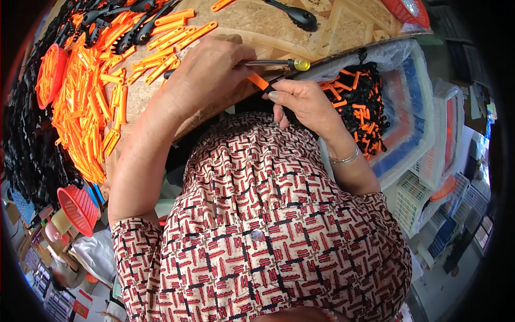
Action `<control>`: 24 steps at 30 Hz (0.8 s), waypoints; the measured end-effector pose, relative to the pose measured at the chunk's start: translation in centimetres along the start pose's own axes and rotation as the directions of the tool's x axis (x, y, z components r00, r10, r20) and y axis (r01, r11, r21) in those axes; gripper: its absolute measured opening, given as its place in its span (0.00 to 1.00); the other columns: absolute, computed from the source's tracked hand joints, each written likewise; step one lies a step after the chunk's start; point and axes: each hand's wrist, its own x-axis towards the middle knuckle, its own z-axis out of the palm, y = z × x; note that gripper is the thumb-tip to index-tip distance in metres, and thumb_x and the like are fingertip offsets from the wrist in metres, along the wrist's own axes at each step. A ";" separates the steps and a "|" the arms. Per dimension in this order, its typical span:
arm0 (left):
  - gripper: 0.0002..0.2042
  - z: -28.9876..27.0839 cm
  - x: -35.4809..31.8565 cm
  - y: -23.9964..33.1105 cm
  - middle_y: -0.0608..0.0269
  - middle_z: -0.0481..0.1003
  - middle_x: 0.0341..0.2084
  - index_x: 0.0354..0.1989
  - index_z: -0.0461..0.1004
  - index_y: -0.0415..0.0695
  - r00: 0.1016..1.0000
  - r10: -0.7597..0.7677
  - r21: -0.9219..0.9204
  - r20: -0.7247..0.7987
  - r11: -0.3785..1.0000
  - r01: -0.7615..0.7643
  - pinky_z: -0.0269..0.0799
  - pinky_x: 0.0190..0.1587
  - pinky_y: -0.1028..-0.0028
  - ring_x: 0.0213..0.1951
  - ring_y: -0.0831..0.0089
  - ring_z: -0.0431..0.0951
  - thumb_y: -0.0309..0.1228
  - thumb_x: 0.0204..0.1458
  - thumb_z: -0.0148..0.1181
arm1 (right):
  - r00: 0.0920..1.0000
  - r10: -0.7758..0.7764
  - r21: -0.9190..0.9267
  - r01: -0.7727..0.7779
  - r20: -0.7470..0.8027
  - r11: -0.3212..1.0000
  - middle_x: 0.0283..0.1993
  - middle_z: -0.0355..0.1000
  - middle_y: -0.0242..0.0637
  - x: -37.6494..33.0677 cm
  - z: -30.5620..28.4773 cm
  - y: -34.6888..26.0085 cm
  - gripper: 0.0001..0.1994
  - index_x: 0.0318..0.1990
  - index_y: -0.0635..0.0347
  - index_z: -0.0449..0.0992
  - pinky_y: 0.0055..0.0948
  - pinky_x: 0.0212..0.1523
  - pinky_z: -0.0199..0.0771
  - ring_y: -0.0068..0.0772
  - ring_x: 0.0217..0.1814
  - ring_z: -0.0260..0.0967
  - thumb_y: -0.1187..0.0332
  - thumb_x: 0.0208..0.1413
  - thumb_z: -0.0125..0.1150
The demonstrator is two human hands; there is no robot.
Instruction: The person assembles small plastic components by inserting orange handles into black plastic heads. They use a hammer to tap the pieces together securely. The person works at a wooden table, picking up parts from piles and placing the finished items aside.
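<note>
My left hand (pixel 212 67) is closed over a hammer-like tool. Its metal shaft (pixel 265 63) sticks out to the right and ends in a round yellow head (pixel 302 64); a black end shows at the wrist side. Just below the shaft, my right hand (pixel 303 102) pinches the black part of a small utensil whose orange handle (pixel 258 81) points up toward my left fingers. Whether those fingers touch the orange handle I cannot tell. Left of my left hand lie loose orange handles (pixel 163 63) on the wood-patterned table (pixel 230 27).
A large heap of orange handles (pixel 80 115) covers the table's left side, beside piled black utensil parts (pixel 29 145). Red baskets (pixel 78 209) sit around it. A black spoon (pixel 300 17) lies at the far side. To my right, a plastic-lined crate (pixel 410 107) holds black-and-orange pieces (pixel 362 115).
</note>
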 end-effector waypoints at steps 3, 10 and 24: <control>0.08 0.3 -0.2 1.4 0.52 0.77 0.34 0.36 0.80 0.42 0.998 -0.037 0.072 -0.058 0.997 0.041 0.75 0.42 0.57 0.39 0.50 0.78 0.31 0.50 0.66 | 0.999 0.026 0.095 -0.029 0.035 0.995 0.20 0.76 0.37 0.1 0.0 -0.5 0.16 0.33 0.67 0.78 0.23 0.21 0.73 0.25 0.19 0.75 0.62 0.69 0.56; 0.10 1.3 -0.8 1.0 0.58 0.80 0.40 0.44 0.82 0.43 0.962 -0.075 -0.020 -0.261 0.997 0.072 0.75 0.44 0.67 0.41 0.59 0.81 0.29 0.55 0.64 | 0.981 0.190 0.128 -0.194 0.043 0.973 0.20 0.75 0.40 0.7 -0.2 -1.8 0.19 0.33 0.68 0.76 0.24 0.17 0.71 0.28 0.15 0.71 0.59 0.69 0.55; 0.22 -0.3 -7.5 5.6 0.51 0.81 0.37 0.61 0.75 0.47 0.854 -0.408 -0.290 -0.324 0.902 0.321 0.75 0.36 0.67 0.31 0.60 0.80 0.17 0.57 0.58 | 0.975 0.222 0.217 -0.221 0.018 0.951 0.22 0.75 0.38 1.3 0.4 -1.0 0.15 0.38 0.66 0.76 0.24 0.18 0.71 0.27 0.16 0.70 0.62 0.69 0.54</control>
